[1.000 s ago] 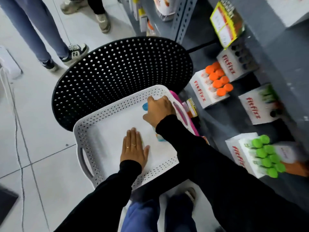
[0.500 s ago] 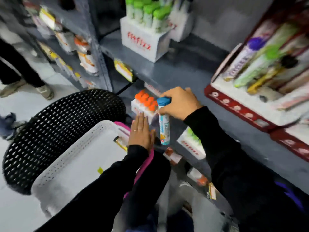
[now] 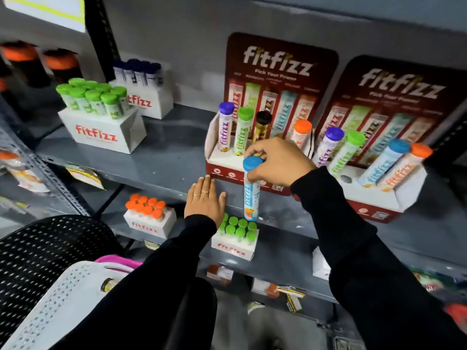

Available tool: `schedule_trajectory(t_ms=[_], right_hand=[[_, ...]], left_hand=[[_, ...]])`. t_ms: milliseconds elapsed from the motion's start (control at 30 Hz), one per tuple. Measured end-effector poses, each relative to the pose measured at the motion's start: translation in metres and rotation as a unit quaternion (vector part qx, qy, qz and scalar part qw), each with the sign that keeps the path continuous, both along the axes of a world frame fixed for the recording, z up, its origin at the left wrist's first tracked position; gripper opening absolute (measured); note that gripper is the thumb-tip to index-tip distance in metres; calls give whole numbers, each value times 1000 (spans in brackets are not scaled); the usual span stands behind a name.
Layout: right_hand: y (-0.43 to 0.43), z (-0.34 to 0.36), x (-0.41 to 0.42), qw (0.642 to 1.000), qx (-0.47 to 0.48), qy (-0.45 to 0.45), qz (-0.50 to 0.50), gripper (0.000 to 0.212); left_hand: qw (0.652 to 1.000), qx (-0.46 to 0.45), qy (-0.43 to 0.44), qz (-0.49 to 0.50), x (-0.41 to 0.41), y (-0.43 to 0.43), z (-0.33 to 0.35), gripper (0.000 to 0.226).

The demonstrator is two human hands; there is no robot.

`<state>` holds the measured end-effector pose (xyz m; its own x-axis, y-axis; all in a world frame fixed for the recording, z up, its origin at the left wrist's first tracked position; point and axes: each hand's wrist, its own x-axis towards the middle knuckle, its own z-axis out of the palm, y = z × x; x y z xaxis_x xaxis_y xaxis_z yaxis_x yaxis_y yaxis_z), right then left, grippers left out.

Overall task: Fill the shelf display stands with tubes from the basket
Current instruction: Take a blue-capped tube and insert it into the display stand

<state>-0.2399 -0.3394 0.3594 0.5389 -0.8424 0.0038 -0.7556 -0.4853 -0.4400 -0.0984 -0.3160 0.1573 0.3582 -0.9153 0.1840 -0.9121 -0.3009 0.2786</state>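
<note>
While gripping the blue-capped tube by its cap and upper body, right hand closing around it at centre frame, just in front of the left display stand. Hanging upright, tube bottom dangling free below the shelf edge, not yet seated. Left hand lying flat and spread against that shelf edge, holding nothing. Showing a gap in the left stand between the black-capped tube and the orange-capped tube, mostly hidden behind the right hand; judging that gap to be the target.

Risking a slip: holding only near the cap, long body swinging, possibly knocking the neighbouring tubes over while lowering. Risking also a missed hole, since the hand is blocking sight of the slot, or catching the tube bottom on the stand's front lip.

Reading "fitfizz" in white on both maroon backboards, with "Pick Your Power" beneath; "fitfizz" in red on the white boxes at upper left and lower centre; and down the tubes. Smaller print staying too blurred to read. White basket sitting at lower left.
</note>
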Motion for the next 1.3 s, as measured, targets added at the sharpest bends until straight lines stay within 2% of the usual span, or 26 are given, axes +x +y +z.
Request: schedule_trajectory(t_ms=[167,267,433,600,833,1000,1067,1200,1300], right_hand=[[-5,4,-17,997,73,4,39,28],[-5,4,-20,996,74,7,48,15],[-5,2,-20,998,22,24,52,5],[-6,8,-20,995,-8,87,55,25],[-8,13,-20,988,-46,125,76,32],[-11,11,-17,989,-48,109,91,7],[-14,9,-17,991,-65,92,71,9],[-15,11,-17,990,-78,95,74,42],[-16,13,-18,987,-76,102,93,39]], left_hand=[[1000,2,-12,8,1,1,-1,54],[1000,13,-17,12,1,0,-2,54],[999,27,-22,10,2,0,-1,54],[999,31,-21,7,1,1,1,54],[998,42,-35,13,1,-1,0,55],[998,48,-47,20,1,-1,-3,55],[997,48,-51,21,1,-2,-4,55],[998,41,-47,23,1,-2,-5,55],[998,32,-42,22,0,-1,-4,54]])
